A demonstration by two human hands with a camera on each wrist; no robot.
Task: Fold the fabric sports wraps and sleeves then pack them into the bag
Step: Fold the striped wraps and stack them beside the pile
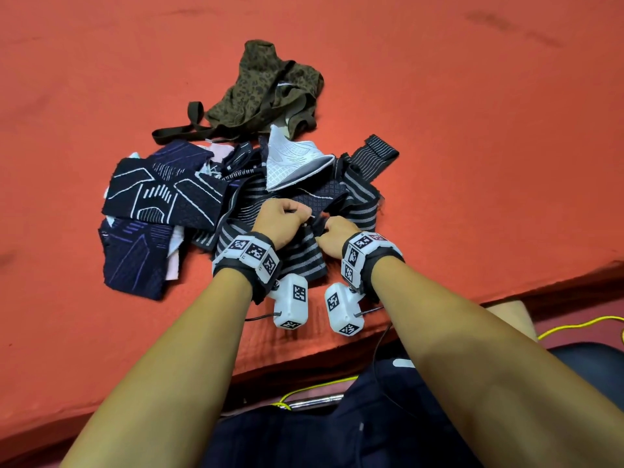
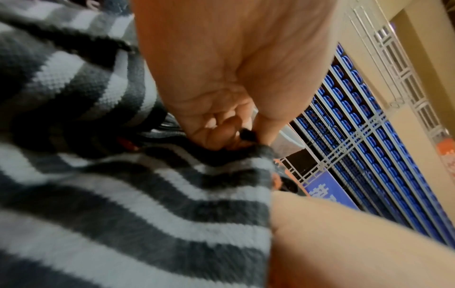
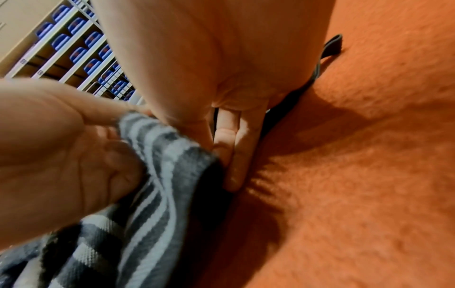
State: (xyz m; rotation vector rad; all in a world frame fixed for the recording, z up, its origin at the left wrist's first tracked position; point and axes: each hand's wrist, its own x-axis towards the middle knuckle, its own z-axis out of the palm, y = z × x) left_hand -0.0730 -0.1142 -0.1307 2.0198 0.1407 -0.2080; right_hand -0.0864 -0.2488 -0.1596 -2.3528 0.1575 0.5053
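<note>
A black-and-grey striped wrap [image 1: 305, 255] lies at the near edge of a heap of fabric pieces on the orange cloth. My left hand [image 1: 285, 217] pinches its upper edge with curled fingers; the left wrist view shows thumb and fingers [image 2: 221, 134] closed on the striped wrap [image 2: 138, 204]. My right hand [image 1: 334, 236] grips the same edge just to the right, its fingers [image 3: 232, 155] curled against the striped wrap [image 3: 157, 175]. The camouflage bag [image 1: 270, 86] lies open behind the heap, its dark strap trailing left.
Dark navy sleeves with white line patterns [image 1: 162, 194] and purple lines [image 1: 135, 258] lie left of my hands. A white mesh piece [image 1: 293, 163] sits on the heap, a narrow striped band [image 1: 378, 153] at right. The orange table [image 1: 472, 130] ends just below my wrists.
</note>
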